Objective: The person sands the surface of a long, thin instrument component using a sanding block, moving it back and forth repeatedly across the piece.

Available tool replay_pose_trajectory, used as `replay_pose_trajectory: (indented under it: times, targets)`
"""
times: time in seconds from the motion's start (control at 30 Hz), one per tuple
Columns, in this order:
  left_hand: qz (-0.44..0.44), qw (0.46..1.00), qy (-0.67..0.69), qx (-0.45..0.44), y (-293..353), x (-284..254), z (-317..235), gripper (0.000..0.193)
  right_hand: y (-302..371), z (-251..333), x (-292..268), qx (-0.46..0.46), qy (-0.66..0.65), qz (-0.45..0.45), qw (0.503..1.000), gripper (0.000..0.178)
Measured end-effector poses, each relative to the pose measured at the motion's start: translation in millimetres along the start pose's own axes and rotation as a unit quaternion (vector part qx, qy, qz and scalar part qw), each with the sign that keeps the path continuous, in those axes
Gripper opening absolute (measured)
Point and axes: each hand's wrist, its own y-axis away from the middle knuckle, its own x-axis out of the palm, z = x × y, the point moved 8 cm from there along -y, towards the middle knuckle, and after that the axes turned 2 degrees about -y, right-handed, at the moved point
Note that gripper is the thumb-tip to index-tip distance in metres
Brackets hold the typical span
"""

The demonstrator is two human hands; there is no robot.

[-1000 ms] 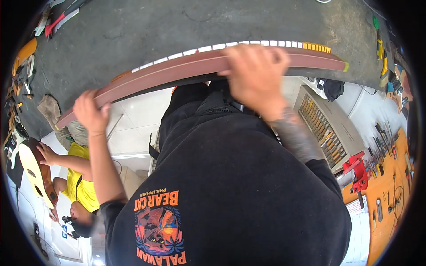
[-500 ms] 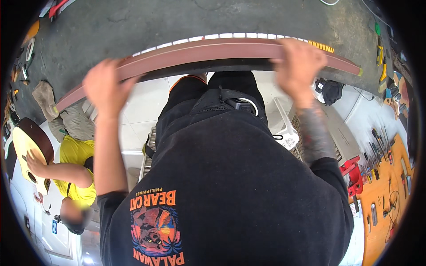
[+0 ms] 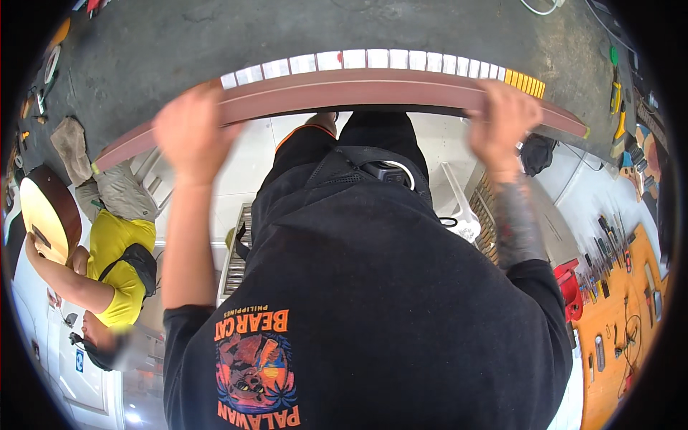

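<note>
A long reddish-brown bar (image 3: 351,89) runs crosswise in front of me, its ends tipped with yellow-green. My left hand (image 3: 192,132) is closed round its left part, thumb on the near side. Toward the other end, my right hand (image 3: 504,125) grips the bar in the same way; both hands are somewhat blurred. Just beyond the bar shows a narrow strip like a guitar fretboard (image 3: 352,59), covered in white pieces with thin dark lines between them. Its right end has yellow pieces (image 3: 525,83). The bar hides the strip's near side, so I cannot tell whether they touch.
The dark grey workbench (image 3: 287,29) stretches beyond. Yellow-handled tools (image 3: 618,107) lie at its right, a rolled cloth (image 3: 69,143) at its left edge. A person in yellow (image 3: 127,236) holds an acoustic guitar (image 3: 54,211) at left. Several hand tools (image 3: 609,240) stand by an orange board (image 3: 609,330).
More of the white-pieced strip shows beyond the bar. Both my hands appear a little farther right. The person at left has shifted an arm and turned the guitar.
</note>
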Motion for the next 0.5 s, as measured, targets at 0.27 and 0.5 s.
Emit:
replay_pose_trajectory:
  times: [0.27,0.5]
  targets:
    - [0.003,1.000,-0.012,-0.004,31,-5,34,0.056,-18,37,3,-0.028,-0.008,0.008,1.000,0.040]
    - [-0.015,1.000,0.008,0.002,-2,-3,-27,0.053,15,-24,-9,-0.020,-0.007,0.009,1.000,0.046]
